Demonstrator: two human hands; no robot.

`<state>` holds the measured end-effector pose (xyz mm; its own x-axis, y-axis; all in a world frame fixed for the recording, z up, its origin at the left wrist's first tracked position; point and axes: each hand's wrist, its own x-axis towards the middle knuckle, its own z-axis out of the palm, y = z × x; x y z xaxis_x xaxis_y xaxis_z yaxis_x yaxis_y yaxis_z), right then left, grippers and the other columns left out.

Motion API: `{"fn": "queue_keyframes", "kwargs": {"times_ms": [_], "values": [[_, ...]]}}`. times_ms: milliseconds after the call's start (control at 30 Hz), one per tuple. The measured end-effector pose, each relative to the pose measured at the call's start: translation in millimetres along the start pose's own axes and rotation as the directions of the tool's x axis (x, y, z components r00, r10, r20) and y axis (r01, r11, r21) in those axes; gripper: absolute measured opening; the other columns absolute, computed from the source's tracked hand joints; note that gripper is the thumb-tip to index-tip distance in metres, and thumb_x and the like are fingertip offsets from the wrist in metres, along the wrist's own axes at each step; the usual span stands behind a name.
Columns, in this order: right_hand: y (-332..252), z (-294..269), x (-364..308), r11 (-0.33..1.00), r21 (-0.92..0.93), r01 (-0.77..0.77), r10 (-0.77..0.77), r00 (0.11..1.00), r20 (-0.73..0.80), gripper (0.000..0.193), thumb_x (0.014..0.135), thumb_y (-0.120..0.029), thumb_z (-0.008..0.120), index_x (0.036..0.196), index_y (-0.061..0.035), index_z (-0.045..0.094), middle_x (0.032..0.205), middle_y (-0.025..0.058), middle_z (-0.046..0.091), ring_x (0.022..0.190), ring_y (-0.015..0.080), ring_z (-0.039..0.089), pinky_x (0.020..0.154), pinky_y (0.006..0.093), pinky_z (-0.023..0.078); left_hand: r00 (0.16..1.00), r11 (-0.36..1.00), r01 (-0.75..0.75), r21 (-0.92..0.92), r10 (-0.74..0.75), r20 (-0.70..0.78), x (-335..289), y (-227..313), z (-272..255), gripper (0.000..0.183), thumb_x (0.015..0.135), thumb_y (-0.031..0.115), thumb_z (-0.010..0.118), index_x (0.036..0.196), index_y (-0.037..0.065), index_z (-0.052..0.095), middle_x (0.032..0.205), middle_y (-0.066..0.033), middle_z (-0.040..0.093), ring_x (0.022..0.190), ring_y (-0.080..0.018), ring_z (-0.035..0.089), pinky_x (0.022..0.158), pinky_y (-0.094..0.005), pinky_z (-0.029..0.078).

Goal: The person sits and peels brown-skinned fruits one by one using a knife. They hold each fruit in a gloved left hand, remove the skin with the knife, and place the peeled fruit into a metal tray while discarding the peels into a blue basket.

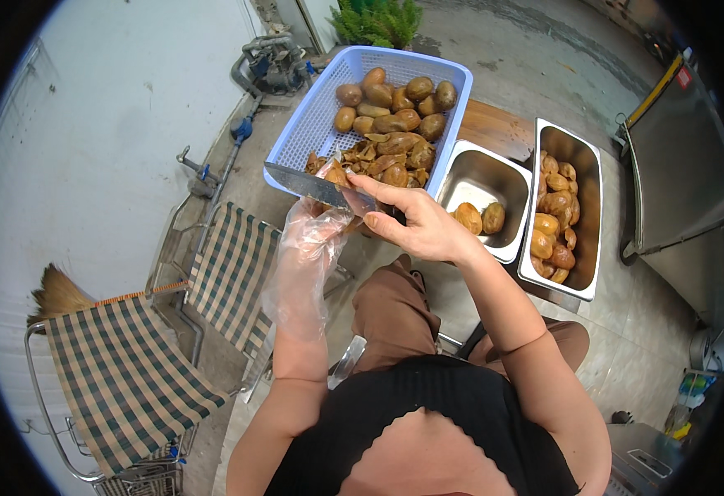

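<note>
On the grey concrete yard floor, the bare right hand [424,227] clamps a steel knife [312,186] over the blue plastic basket [312,124] so peels drop inside, while the plastic-gloved left hand [316,227] closes its fingers on a brown peeled tuber [337,176].

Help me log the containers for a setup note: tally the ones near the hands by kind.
Blue plastic basket: 1
Steel trays: 2, a small tray and a long tray
Total: 3
All three hold brown roundish pieces; those are too heaped to count.
</note>
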<state>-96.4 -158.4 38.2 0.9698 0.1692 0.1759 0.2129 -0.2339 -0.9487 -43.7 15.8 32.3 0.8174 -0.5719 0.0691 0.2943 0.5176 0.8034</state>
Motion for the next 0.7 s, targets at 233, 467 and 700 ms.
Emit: {"fn": "queue_keyframes", "kwargs": {"times_ms": [233,467,700], "values": [[14,3,-1,0.992,0.066,0.107,-0.104,0.994,-0.044,0.053,0.088,-0.021,0.053,0.136,-0.0026,0.041,0.112,0.0179,0.063,0.102,0.0228,0.061,0.091,0.0325,0.044,1.0,1.0,-0.004,0.0,0.004,0.031,1,-1,-3,0.057,0.084,0.002,0.058,0.135,-0.003,0.034,0.125,-0.0129,0.05,0.111,-0.0224,0.055,0.097,-0.0354,0.044],[17,1,-1,0.985,0.167,0.044,-0.044,0.999,-0.005,0.05,0.091,-0.021,0.052,0.137,-0.0039,0.041,0.116,0.0128,0.062,0.104,0.0177,0.058,0.094,0.0299,0.042,0.999,1.0,-0.006,0.002,0.006,0.039,0,-1,2,0.055,0.084,0.002,0.056,0.135,-0.003,0.035,0.124,-0.0128,0.05,0.116,-0.0223,0.051,0.1,-0.0374,0.041],[15,1,-5,0.974,0.195,0.119,-0.119,0.993,-0.009,0.049,0.093,-0.022,0.051,0.138,-0.0042,0.04,0.125,0.0118,0.058,0.111,0.0161,0.054,0.097,0.0297,0.039,0.998,1.0,0.014,0.008,-0.014,0.054,2,1,3,0.056,0.084,0.003,0.058,0.135,-0.002,0.034,0.126,-0.0134,0.049,0.115,-0.0232,0.052,0.101,-0.0379,0.041]]}}
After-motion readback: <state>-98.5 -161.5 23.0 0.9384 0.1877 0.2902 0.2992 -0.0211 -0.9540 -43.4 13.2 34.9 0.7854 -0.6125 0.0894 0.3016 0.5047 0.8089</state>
